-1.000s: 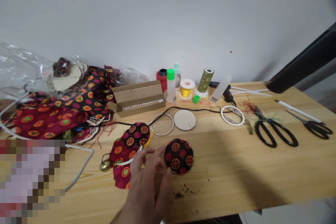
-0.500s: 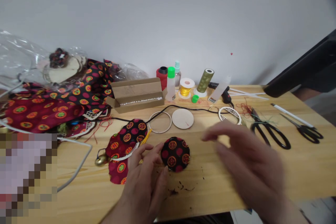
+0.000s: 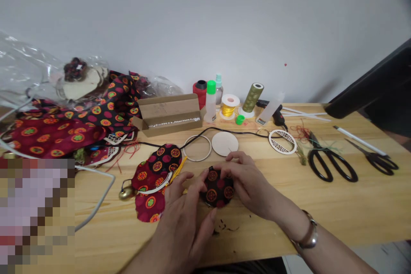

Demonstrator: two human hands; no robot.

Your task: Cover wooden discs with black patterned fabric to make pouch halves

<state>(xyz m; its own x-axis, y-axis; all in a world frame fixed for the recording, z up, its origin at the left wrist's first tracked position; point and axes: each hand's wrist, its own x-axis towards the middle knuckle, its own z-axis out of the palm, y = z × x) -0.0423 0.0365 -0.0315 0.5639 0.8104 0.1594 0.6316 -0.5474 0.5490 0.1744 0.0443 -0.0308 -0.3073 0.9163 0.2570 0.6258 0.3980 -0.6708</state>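
Note:
A small round disc covered in black fabric with orange and maroon motifs [image 3: 218, 192] lies on the wooden table. My left hand [image 3: 184, 209] holds its left side, fingers on the edge and thumb at the bottom. At the upper right edge, my right hand [image 3: 250, 184] pinches it with bent fingers, partly hiding that rim. Just left are a patterned fabric piece with a pale curved frame [image 3: 157, 171] and a brass bell [image 3: 126, 193]. Dark scraps [image 3: 224, 225] lie below the disc. Behind it are a plain pale disc [image 3: 225, 144] and a thin ring [image 3: 197, 148].
An open cardboard box [image 3: 170, 115], a green-capped bottle [image 3: 211, 102] and thread spools [image 3: 252, 98] stand along the wall. Large black-handled scissors [image 3: 346, 167] and smaller ones [image 3: 382, 163] lie right. A black cable [image 3: 221, 130] crosses the table. Patterned fabric [image 3: 58, 135] is heaped left.
My right hand has come in from the right and now touches the disc's upper right edge. My left hand stays at the disc's left side.

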